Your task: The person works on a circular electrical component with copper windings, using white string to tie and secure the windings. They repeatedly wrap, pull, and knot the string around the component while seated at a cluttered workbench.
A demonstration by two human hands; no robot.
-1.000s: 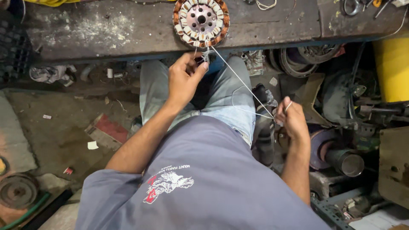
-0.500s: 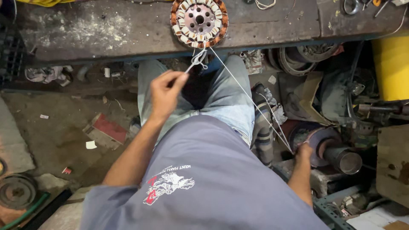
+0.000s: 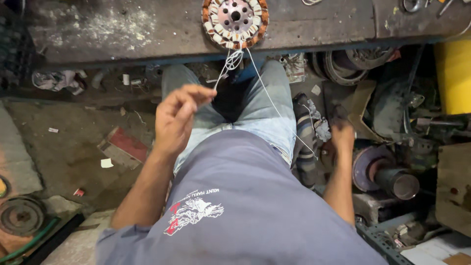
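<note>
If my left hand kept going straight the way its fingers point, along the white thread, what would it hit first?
Probably the tangled loop of white thread, then the round copper-wound stator at the edge of the dark workbench. The left hand has open air until there, though depth is hard to judge.

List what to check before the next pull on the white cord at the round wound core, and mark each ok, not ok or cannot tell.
1. Left hand pinches the white cord: ok.
2. Right hand grips the other strand: cannot tell, its fingers are turned away.
3. Cord loops sit at the near edge of the round wound core: ok.
4. Strand to the right hand runs straight, unsnagged: ok.
5. Core lies flat on the workbench: ok.
</note>
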